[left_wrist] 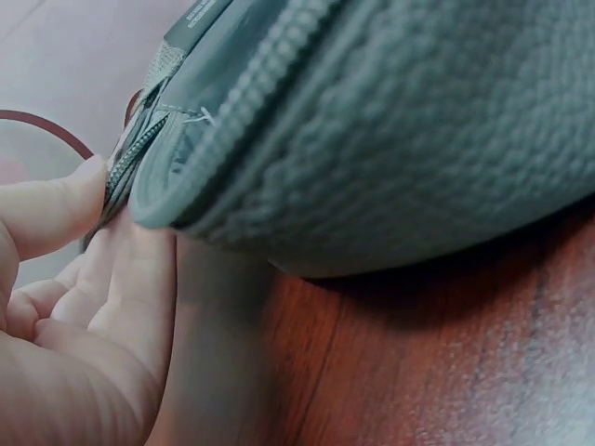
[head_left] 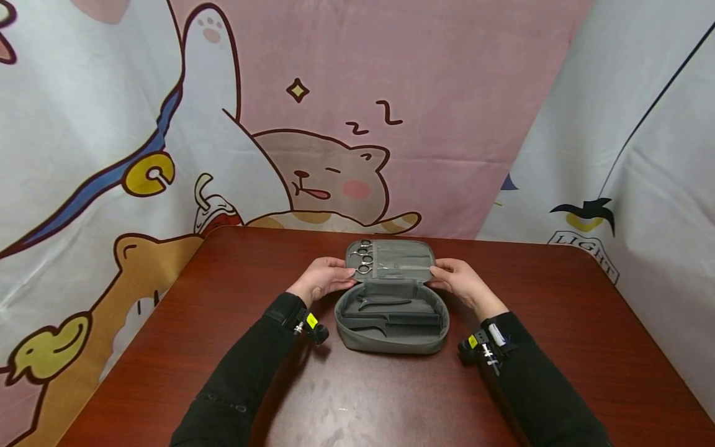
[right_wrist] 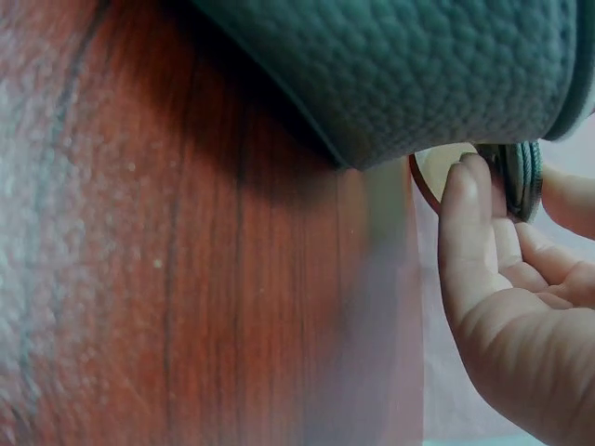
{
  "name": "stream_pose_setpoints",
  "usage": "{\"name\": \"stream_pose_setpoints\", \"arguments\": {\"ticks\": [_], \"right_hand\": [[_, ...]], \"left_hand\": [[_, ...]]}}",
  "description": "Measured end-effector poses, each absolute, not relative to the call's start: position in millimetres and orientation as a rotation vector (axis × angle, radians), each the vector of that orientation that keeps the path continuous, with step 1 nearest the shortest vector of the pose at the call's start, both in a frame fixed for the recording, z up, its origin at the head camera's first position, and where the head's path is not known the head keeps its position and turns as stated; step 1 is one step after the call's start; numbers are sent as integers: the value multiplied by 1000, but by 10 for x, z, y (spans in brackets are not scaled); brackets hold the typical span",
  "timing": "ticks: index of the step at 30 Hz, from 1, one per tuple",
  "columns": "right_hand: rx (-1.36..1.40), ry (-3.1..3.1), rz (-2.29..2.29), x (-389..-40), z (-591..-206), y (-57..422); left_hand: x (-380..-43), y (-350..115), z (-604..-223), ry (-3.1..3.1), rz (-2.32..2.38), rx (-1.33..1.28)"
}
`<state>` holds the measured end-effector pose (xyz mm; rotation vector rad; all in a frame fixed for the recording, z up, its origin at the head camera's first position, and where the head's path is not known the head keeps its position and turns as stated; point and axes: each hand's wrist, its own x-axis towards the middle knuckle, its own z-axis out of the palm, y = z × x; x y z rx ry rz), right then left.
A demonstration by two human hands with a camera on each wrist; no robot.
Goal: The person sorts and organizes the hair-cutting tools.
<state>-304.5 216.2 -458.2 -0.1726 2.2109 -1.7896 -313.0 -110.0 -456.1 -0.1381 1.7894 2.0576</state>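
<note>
Left fingers [left_wrist: 58, 212] and right fingers [right_wrist: 467, 228] pinch opposite short sides of the hairdressing-case lid [head_left: 404, 257], its long axis spanning between them.

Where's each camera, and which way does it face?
Head: on the head, facing forward and down at the case on the table; left hand, right hand and sleeves show.
Left wrist: on that wrist, facing the case; left hand shows.
Right wrist: on that wrist, facing table and case; right hand shows.
Both wrist views share case and table.

Left hand [left_wrist: 88, 311] on zippered case [left_wrist: 418, 139]
</note>
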Motion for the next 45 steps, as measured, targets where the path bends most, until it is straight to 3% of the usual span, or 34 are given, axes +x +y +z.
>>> {"name": "stream_pose_setpoints", "arguments": {"ticks": [21,45], "right_hand": [[-348,2507,-1723,-2936,-4458,2131],[-494,2668,-1604,-2808,-4383,2177]], "left_hand": [[-3027,-1088,-4549,2202,2023,232],[-2908,-1161,-4474,2711,1631,588]]}}
